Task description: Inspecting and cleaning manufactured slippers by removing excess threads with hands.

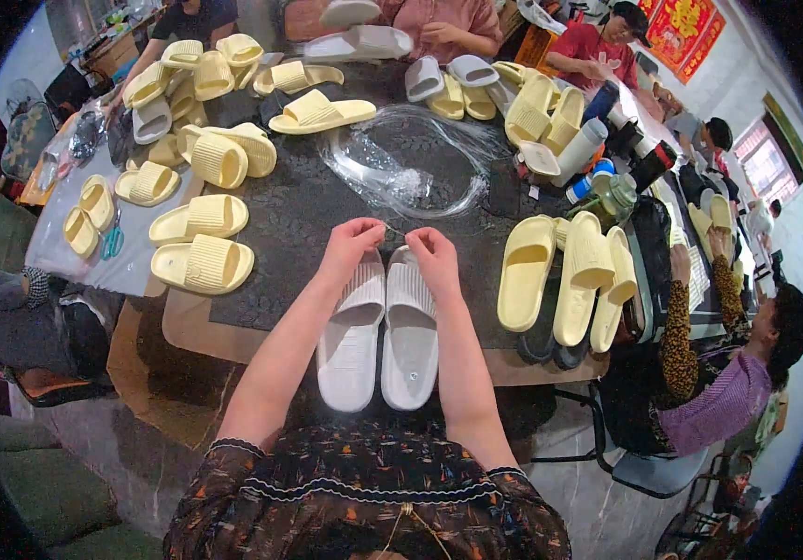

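A pair of pale grey slide slippers, the left slipper (347, 359) and the right slipper (411, 359), lies side by side at the near table edge, toes pointing away from me. My left hand (355, 246) is closed in a pinch beyond the left slipper's ribbed strap. Over the right slipper's toe, my right hand (433, 256) pinches too, fingertips close to the left ones. A thin clear plastic strand seems to run between the fingertips; its ends are hidden. Just beyond the hands lies a loose coil of clear plastic strands (411, 182).
Pale yellow slippers (204, 263) crowd the left side; more yellow slippers (584, 271) stand at the right. Teal scissors (113, 242) lie far left. Bottles (581, 149) stand at the back right. A person in purple (724, 401) sits at right; other people work across the table.
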### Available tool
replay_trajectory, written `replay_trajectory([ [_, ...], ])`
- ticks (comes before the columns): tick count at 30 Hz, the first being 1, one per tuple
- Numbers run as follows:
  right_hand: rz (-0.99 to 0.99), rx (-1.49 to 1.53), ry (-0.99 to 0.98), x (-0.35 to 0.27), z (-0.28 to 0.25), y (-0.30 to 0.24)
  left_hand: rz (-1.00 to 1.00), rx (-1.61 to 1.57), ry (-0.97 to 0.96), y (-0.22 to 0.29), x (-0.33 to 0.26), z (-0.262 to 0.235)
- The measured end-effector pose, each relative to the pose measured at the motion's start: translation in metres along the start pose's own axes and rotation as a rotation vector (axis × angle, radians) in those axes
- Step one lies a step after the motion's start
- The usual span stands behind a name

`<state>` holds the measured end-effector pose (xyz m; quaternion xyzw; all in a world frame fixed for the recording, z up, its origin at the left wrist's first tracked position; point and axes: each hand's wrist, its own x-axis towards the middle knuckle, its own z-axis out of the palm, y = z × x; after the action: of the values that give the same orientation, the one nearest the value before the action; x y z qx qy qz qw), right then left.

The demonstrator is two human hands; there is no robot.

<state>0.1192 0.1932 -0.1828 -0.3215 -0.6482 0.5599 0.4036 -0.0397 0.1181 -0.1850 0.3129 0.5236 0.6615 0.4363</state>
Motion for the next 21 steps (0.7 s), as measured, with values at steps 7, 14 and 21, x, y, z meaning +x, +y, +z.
replay_trajectory([
  [7, 0.008, -0.024, -0.072, -0.0004, 0.0033, 0.0016, 0.067, 0.277, -0.047, -0.0033, -0.0031, 0.0064],
  [14, -0.015, -0.097, -0.061, -0.0010, 0.0044, -0.0024, 0.105, 0.234, -0.056, -0.0019, -0.0041, 0.0038],
  [21, -0.007, -0.047, 0.019, 0.0001, 0.0013, 0.0071, -0.060, 0.030, -0.056, -0.0030, -0.0006, 0.0005],
])
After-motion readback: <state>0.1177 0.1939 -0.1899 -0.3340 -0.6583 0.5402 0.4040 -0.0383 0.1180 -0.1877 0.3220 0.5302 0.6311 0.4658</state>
